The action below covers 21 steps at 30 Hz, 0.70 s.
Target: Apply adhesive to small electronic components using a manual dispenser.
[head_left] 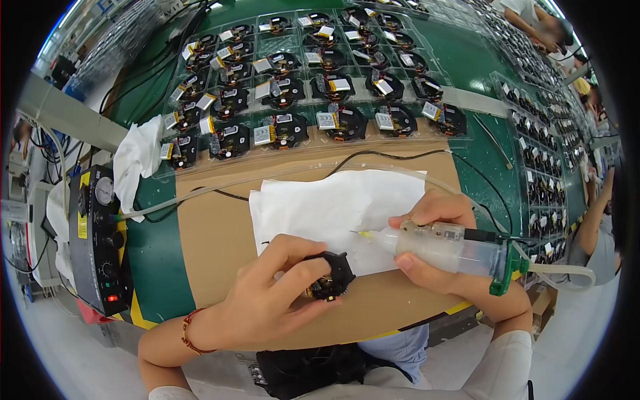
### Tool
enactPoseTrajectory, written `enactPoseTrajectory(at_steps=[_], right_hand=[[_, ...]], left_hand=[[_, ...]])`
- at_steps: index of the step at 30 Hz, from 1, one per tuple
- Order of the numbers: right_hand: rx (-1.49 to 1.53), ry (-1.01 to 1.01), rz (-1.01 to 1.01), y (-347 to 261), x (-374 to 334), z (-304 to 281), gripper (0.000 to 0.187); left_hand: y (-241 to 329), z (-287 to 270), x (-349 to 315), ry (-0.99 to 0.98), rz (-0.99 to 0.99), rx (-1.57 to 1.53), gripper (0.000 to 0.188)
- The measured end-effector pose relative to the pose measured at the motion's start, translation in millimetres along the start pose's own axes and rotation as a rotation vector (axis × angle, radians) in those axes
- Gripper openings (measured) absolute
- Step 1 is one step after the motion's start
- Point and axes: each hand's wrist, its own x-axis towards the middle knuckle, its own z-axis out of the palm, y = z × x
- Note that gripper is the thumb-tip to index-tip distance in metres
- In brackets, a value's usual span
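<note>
"What is held, and where?"

"Just below centre, at six o'clock, a small black housing (341, 273) is pinched between the fingers and thumb of the left hand (270, 293). At four o'clock a fat, cloudy syringe (433, 248) is gripped by the right hand (445, 210), fingers curled over the barrel and thumb pressed along its near side. The needle is pointed towards nine o'clock, over white paper (313, 200), apart from the housing."

"How might they handle?"

"The housing is judged light and stiff, with delicate parts inside; it is best held by its outer rim. The syringe is likely smooth, a little front-heavy, and dragged on by its tube; it is best taken around the barrel, clear of the fine needle, which could be bent easily."

"What lies around?"

"The paper is spread on brown cardboard (217, 260), laid on a green bench (157, 267). From eleven to one o'clock, clear trays (277, 47) are filled with similar black units. At nine o'clock a black control box (103, 240) is placed; at two, tweezers (495, 143)."

"Anything in the way?"

"The space between paper and trays is crossed by a clear tube (150, 208) and a black cable (400, 156), on which a sleeve or hand could be snagged."
</note>
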Motion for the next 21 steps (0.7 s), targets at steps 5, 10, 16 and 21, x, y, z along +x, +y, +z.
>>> enactPoseTrajectory(at_steps=[5, 10, 16, 21], right_hand=[[-0.001, 0.002, 0.057, -1, 1, 0, 0.048], [-0.103, 0.016, -0.121, 1, 0, -5, 0.053], [0.197, 0.29, -0.277, -3, -10, 21, 0.063], [0.185, 0.064, -0.261, -13, -11, 20, 0.059]], left_hand=[[0, 0, -3, -0.029, -0.057, -0.062, 0.032], [-1, 4, -4, -0.001, -0.097, -0.188, 0.041], [-2, 4, -4, -0.051, -0.247, -0.343, 0.058], [-1, 2, -2, -0.084, -0.262, -0.396, 0.059]])
